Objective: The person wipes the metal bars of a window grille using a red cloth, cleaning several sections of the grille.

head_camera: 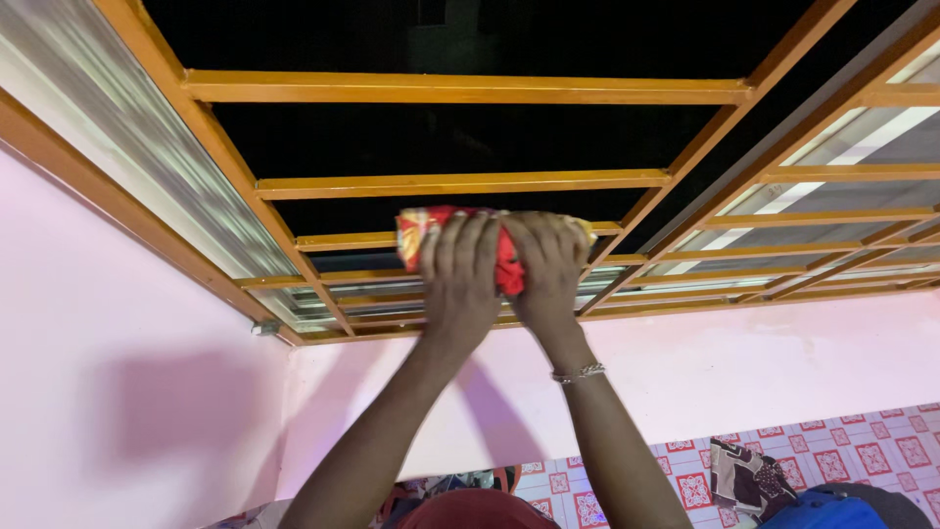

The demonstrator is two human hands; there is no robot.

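Both my hands press a red and yellow cloth [419,227] against an orange horizontal bar [343,240] of a window grille. My left hand [458,274] lies flat over the left part of the cloth. My right hand [548,266], with a silver bracelet [578,372] on its wrist, covers the right part. A strip of red cloth shows between the two hands. Behind the grille the window pane [470,137] is dark.
The grille has several orange bars [460,88] in an orange frame [127,211], with louvred glass panes [842,157] at both sides. Pink walls [127,411] surround the window. Below are red-patterned tiles [862,451], a patterned fabric [749,475] and a blue object [822,511].
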